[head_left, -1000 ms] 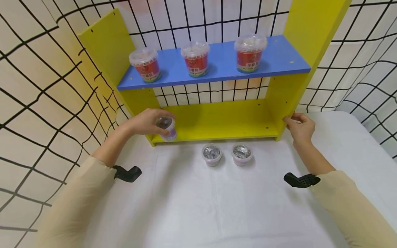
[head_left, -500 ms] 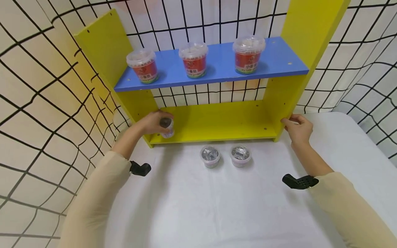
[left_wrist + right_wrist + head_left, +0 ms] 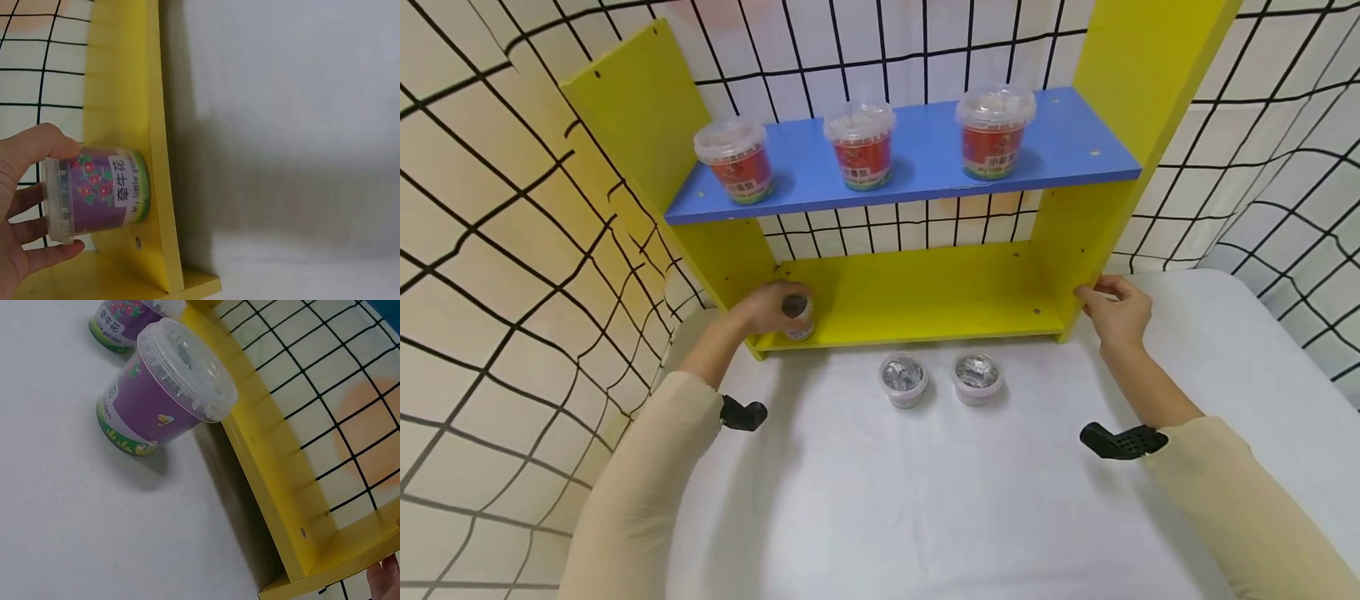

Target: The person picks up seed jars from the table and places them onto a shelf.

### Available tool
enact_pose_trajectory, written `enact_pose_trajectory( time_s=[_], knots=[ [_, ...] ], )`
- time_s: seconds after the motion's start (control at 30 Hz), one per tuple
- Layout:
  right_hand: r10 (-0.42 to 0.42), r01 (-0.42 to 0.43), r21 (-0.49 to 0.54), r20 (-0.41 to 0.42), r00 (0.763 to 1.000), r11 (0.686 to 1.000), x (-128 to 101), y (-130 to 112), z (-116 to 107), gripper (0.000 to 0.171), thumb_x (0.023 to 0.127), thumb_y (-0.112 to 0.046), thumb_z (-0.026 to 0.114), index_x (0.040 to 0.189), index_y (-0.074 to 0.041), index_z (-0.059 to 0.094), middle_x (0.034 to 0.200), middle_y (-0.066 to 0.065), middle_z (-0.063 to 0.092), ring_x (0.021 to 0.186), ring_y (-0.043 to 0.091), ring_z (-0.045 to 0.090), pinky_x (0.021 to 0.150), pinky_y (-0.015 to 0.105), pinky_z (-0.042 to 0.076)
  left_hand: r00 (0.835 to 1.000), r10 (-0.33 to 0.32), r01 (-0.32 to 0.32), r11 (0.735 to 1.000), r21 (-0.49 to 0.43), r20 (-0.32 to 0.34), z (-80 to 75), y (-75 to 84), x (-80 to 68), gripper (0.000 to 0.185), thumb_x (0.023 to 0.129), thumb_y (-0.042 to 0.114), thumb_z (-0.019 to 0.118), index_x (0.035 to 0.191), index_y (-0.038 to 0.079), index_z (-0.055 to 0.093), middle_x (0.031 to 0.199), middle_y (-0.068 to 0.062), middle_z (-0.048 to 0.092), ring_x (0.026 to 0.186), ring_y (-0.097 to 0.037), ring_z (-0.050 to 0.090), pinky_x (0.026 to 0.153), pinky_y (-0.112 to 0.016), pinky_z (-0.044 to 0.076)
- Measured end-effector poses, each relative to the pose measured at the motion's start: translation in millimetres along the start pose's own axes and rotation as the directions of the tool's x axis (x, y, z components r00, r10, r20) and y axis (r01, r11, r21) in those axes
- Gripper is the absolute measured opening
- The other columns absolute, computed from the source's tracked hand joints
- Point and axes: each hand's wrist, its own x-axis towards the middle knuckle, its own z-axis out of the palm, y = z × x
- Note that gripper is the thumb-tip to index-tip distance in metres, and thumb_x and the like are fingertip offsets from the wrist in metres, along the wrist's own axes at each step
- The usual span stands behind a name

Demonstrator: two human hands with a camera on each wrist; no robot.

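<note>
Fingers of my left hand [image 3: 767, 305] wrap the purple tub [image 3: 97, 192], light, rigid and likely slick, best gripped round its wall, on the yellow bottom shelf [image 3: 925, 300], while my right hand [image 3: 1116, 308] grips the shelf's side panel [image 3: 1078, 242].

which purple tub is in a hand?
The leftmost purple tub, which the left hand grips at the yellow shelf's left end. The other two tubs stand untouched on the white table.

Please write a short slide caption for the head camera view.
Left hand holds a purple tub on the yellow lower shelf; right hand grips the shelf's side.
</note>
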Motion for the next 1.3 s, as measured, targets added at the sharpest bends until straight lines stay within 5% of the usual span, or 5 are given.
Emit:
enact_pose_trajectory(
  time_s=[0.3, 0.67, 1.03, 1.3],
  knots=[
    [-0.014, 0.014, 0.001, -0.007, 1.0, 1.0, -0.7, 0.4, 1.2, 0.018, 0.075, -0.002, 0.069, 0.069, -0.017, 0.063, 0.08, -0.003, 0.053, 0.059, 0.003, 0.054, 0.054, 0.01, 0.048, 1.0, -0.017, 0.017, 1.0, -0.007, 0.007, 1.5, -0.8, -1.7, 0.056, 0.08, 0.017, 0.07, 0.132, 0.007, 0.05, 0.132, -0.015, 0.048, 0.118, -0.031, 0.043, 0.104, -0.049, 0.032],
    [0.007, -0.007, -0.055, 0.001, 1.0, 0.998, -3.4, 4.3, 0.4, 0.011, 0.077, -0.005, 0.069, 0.076, -0.015, 0.064, 0.082, -0.004, 0.053, 0.067, 0.004, 0.054, 0.058, 0.01, 0.049, 0.996, 0.019, -0.017, 0.999, 0.03, -0.083, 5.4, 1.4, -10.4, 0.061, 0.079, 0.025, 0.071, 0.133, 0.008, 0.049, 0.135, -0.013, 0.048, 0.119, -0.03, 0.043, 0.103, -0.048, 0.033],
    [-0.004, 0.004, -0.017, -0.006, 1.0, 1.0, -3.2, -0.5, 0.2, 0.017, 0.077, -0.003, 0.069, 0.071, -0.018, 0.063, 0.082, -0.004, 0.052, 0.063, 0.002, 0.055, 0.058, 0.011, 0.049, 0.98, 0.022, -0.002, 0.995, 0.104, -0.196, -5.2, 19.1, -18.4, 0.061, 0.077, 0.038, 0.071, 0.131, 0.017, 0.053, 0.132, -0.008, 0.052, 0.107, -0.026, 0.05, 0.089, -0.049, 0.045],
    [0.004, -0.004, -0.004, 0.0, 1.0, 1.0, -2.5, -1.0, -0.7, 0.016, 0.076, -0.003, 0.069, 0.071, -0.016, 0.063, 0.083, -0.003, 0.052, 0.063, 0.002, 0.055, 0.057, 0.011, 0.049, 0.949, 0.114, -0.106, 0.993, 0.044, -0.292, -2.0, 42.6, -41.4, 0.051, 0.081, 0.034, 0.067, 0.126, 0.013, 0.056, 0.13, -0.009, 0.053, 0.115, -0.03, 0.05, 0.089, -0.049, 0.045]
  ],
)
